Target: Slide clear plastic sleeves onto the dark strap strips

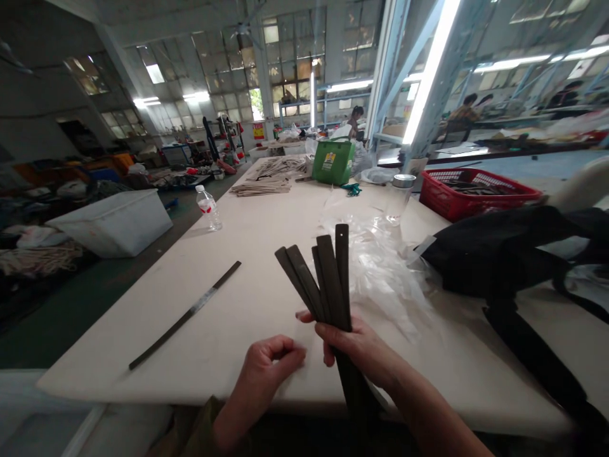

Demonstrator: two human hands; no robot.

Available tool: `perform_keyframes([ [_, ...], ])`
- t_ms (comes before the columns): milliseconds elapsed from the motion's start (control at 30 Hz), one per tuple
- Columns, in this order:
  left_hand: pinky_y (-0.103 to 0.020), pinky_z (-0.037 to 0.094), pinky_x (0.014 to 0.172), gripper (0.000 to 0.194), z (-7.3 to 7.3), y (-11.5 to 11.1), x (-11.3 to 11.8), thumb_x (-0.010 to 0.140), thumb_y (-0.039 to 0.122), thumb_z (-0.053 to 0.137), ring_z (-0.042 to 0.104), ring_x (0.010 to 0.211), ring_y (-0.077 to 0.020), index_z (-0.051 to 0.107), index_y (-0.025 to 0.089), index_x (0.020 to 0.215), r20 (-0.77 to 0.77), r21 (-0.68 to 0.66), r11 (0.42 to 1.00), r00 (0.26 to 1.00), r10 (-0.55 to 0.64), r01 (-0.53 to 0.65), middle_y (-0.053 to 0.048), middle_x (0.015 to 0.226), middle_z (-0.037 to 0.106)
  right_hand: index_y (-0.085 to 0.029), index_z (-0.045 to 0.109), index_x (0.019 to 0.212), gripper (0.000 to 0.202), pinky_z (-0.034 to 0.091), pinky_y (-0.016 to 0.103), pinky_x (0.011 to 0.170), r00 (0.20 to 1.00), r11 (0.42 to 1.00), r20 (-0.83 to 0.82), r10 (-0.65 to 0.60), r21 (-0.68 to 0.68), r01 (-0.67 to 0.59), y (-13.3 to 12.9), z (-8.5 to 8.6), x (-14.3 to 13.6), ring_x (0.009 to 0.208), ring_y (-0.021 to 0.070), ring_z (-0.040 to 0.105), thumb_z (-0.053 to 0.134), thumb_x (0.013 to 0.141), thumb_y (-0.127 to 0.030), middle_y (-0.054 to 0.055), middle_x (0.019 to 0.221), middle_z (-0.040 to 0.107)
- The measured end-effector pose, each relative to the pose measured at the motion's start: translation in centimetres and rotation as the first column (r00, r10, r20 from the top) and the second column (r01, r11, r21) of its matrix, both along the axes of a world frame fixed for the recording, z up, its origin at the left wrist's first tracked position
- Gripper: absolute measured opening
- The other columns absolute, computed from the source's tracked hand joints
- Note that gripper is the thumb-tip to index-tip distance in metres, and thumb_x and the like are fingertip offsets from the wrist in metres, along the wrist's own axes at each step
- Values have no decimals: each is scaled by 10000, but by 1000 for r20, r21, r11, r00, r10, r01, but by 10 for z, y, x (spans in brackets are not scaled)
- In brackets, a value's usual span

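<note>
Right hand pinches fanned, long, flat, dark-brown strips between thumb and fingers; left hand nearby, fingers curled, fingertip contact unclear.

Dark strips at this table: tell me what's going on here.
A person's right hand grips a fanned bunch of dark strips at the near edge of the table. The left hand is curled just beside them, with nothing visible in it. A single strip lies on the table, left of the hands. Clear plastic lies beyond the bunch, to the right.
</note>
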State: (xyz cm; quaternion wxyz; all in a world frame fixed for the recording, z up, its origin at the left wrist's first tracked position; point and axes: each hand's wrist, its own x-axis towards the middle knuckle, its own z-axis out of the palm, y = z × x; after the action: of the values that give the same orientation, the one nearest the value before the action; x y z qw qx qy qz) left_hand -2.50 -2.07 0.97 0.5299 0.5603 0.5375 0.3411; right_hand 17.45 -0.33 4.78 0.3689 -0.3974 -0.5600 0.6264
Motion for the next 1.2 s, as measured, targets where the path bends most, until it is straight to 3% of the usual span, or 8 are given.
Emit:
perform_keyframes([
  [167, -231, 354, 623, 223, -7, -8, 12, 767, 348, 671, 469, 644, -109, 712, 132, 809, -7, -35, 993, 994, -112, 112, -11, 701, 627, -137, 684, 891, 215, 444, 185, 479, 995, 995, 74, -60, 80, 54, 4, 8, -13, 519, 79, 567, 608, 805, -319, 33, 881, 673],
  [267, -240, 339, 594, 315, -6, -9, 19, 811, 427, 640, 468, 613, -112, 716, 126, 761, -43, -64, 980, 981, -192, 189, -18, 651, 626, -150, 686, 905, 197, 467, 193, 490, 989, 996, 143, -46, 85, 34, -1, 16, -11, 529, 106, 593, 589, 819, -297, 10, 748, 654],
  [367, -241, 400, 647, 345, -1, -3, 22, 786, 460, 680, 541, 654, -133, 732, 123, 732, 7, -40, 991, 992, -129, 129, -35, 664, 661, -165, 674, 996, 250, 472, 192, 515, 974, 985, 201, -106, 157, 75, -16, 20, 6, 549, 111, 593, 572, 870, -356, -8, 663, 605],
  [433, -241, 458, 764, 281, 3, 5, 24, 740, 412, 745, 599, 744, -146, 740, 132, 754, 221, -89, 996, 975, -10, 30, -43, 743, 698, -181, 659, 1060, 320, 467, 196, 534, 953, 968, 235, -192, 206, 144, -32, 15, 22, 545, 104, 579, 532, 915, -436, -11, 662, 597],
  [600, -236, 534, 758, 267, 11, 20, 33, 616, 321, 863, 629, 713, -108, 683, 141, 698, 685, -292, 949, 665, 296, -122, -12, 735, 681, -167, 670, 970, 499, 448, 221, 532, 914, 971, 330, -236, 117, 209, -78, -18, 51, 515, 107, 546, 401, 949, -587, 19, 689, 603],
  [733, -237, 552, 735, 267, 13, 24, 47, 656, 313, 845, 655, 742, -119, 678, 129, 755, 738, -320, 939, 589, 330, -126, -36, 814, 703, -146, 652, 850, 586, 436, 235, 539, 891, 974, 393, -226, 105, 201, -102, -40, 48, 540, 115, 551, 337, 944, -631, 56, 802, 630],
  [1000, -244, 537, 798, 251, 16, 21, 56, 675, 335, 831, 650, 795, -120, 703, 135, 757, 725, -228, 963, 635, 266, -143, -31, 825, 713, -180, 576, 803, 512, 371, 281, 606, 759, 931, 547, -353, 283, 229, -96, -61, 43, 619, 173, 542, 318, 957, -593, 46, 681, 599],
  [1200, -285, 500, 844, 237, 5, 9, 60, 727, 342, 785, 635, 824, -149, 736, 136, 832, 647, -144, 985, 744, 166, -95, -47, 843, 712, -196, 593, 823, 548, 412, 312, 636, 783, 949, 538, -313, 219, 229, -96, -65, 38, 647, 198, 560, 313, 921, -657, 65, 732, 620],
])
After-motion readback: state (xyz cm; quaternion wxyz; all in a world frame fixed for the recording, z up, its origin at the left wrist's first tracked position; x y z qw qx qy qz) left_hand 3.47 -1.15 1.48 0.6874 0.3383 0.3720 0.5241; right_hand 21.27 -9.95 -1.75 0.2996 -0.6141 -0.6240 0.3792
